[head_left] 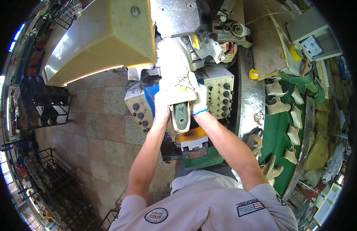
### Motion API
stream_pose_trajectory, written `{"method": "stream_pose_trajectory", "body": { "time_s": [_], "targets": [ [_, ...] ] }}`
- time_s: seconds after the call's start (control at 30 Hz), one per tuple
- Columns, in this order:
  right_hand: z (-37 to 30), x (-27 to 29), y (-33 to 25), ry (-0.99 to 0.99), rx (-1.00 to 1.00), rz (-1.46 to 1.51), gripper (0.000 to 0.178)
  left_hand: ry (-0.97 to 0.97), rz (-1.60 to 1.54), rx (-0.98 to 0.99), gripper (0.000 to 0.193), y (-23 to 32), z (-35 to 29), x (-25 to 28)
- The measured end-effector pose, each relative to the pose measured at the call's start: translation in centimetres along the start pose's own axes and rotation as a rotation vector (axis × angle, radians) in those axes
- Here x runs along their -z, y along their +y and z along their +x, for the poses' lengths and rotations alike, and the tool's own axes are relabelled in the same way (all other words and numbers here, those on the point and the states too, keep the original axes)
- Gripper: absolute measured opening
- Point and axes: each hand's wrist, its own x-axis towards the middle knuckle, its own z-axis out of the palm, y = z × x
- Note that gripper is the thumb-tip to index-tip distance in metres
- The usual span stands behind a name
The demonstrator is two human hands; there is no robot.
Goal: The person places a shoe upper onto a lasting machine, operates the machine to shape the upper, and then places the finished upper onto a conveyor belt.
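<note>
Plainly, the pale shoe upper sits at twelve o'clock from the person's chest. The left hand has its grip closed against the nine-o'clock flank, the right hand against three o'clock, both partly hidden. The upper should be soft, the green last inside stiff and heavier; the flanks look the surest hold.

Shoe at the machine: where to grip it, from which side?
Probably by both flanks toward the heel, coming from the rear. The shoe points toe-first into the machine, while its heel end, with a green block in the opening, faces outward. The left hand and right hand clasp its sides.
</note>
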Motion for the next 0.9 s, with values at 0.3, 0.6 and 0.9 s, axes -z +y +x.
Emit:
{"method": "stream_pose_trajectory", "body": {
  "time_s": [0.3,0.6,0.9],
  "targets": [
    [-1.9,-0.1,-3.6,-0.081,-0.080,-0.020,0.038,0.080,-0.014,-0.105,0.031,-0.9,-1.2,-0.4],
    [-7.8,17.2,-9.4,0.232,0.017,-0.020,0.053,0.610,0.701,0.341,0.073,-11.7,-16.9,6.7],
    [-9.6,16.4,-10.5,0.023,-0.017,-0.154,0.051,0.592,0.870,0.348,0.041,-21.2,-14.1,8.5]
  ]
}}
